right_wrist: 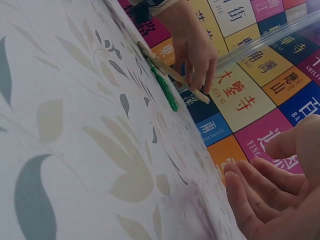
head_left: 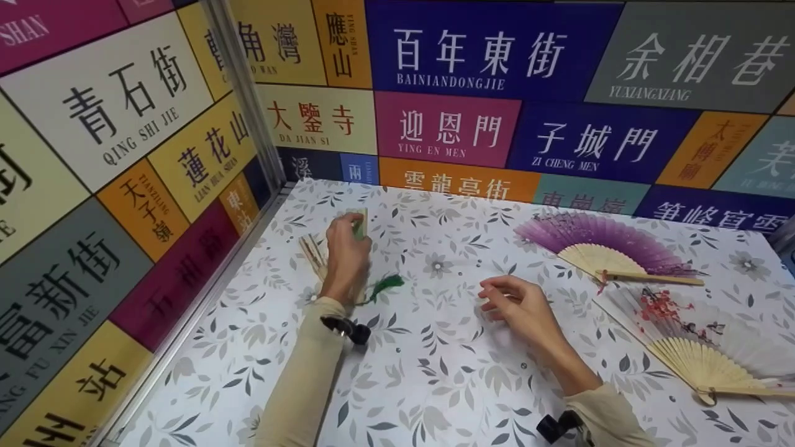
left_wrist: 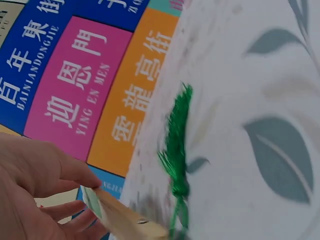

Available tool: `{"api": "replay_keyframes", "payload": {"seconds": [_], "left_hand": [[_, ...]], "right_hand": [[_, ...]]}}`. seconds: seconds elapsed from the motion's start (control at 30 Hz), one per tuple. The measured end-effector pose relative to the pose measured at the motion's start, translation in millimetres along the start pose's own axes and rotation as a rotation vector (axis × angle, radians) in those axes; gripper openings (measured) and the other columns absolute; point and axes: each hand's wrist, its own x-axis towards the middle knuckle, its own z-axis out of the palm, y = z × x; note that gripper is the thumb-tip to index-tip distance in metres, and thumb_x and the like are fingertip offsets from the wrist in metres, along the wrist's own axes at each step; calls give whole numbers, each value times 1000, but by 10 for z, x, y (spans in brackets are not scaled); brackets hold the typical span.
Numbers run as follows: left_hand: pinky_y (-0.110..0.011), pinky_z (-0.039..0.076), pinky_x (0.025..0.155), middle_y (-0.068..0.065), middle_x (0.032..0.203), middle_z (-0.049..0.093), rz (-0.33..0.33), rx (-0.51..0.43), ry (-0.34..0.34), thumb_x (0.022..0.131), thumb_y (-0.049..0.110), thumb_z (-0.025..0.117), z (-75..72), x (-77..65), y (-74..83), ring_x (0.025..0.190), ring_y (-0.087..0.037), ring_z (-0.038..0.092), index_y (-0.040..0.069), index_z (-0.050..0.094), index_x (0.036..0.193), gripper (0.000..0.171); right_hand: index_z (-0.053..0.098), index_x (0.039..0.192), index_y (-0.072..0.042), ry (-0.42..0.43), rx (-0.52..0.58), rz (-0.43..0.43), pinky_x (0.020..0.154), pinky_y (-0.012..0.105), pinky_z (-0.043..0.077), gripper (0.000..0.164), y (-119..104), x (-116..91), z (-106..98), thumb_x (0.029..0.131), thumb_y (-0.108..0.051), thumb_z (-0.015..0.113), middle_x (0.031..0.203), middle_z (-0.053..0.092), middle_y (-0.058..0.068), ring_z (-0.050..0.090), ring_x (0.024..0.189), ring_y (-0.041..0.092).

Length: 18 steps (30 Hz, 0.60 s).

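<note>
On the far left part of the table, my left hand (head_left: 346, 256) grips a partly spread folding fan (head_left: 312, 256) by a pale wooden outer stick. In the left wrist view, thumb and fingers pinch that fan (left_wrist: 131, 216), and a bit of green leaf shows along it. Its green tassel (head_left: 386, 284) lies on the tabletop to the right of the hand. Most of the leaf is hidden behind the hand. My right hand (head_left: 518, 305) is apart from the fan, over the middle of the table, holding nothing. Its fingers (right_wrist: 250, 200) are loosely bent.
On the right of the table lie a spread purple fan (head_left: 596, 239) and, nearer, a spread white fan (head_left: 689, 335) with red blossoms. Walls with coloured name panels (head_left: 447, 124) border the leaf-patterned table (head_left: 428, 372) at the back and left.
</note>
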Motion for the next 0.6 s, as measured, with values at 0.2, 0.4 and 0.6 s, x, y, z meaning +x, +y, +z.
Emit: {"api": "replay_keyframes", "payload": {"seconds": [0.2, 0.4, 0.6], "left_hand": [[-38, 57, 101, -10, 131, 64, 73, -55, 10, 87, 7, 75, 78, -9, 273, 118, -29, 64, 8, 65, 129, 43], [-33, 60, 96, -8, 130, 63, 131, -165, -35, 87, 13, 76, 174, -133, 611, 117, -24, 67, 12, 67, 129, 43], [-28, 64, 86, -5, 133, 65, 173, -311, -105, 90, 16, 75, 267, -288, 954, 113, -22, 69, 17, 65, 132, 43]], "right_hand": [[64, 123, 3, 4, 11, -7, 79, 43, 66, 37, 6, 0, 5, 98, -25, 67, 113, 68, 28, 73, 93, 33], [66, 122, -1, -5, 25, -26, 80, 40, 66, 37, -23, -16, 2, 96, -29, 70, 116, 69, 23, 73, 93, 31], [69, 118, -11, 4, -15, -78, 77, 37, 66, 31, -62, -11, 9, 94, -32, 72, 116, 71, 16, 73, 92, 28]]}}
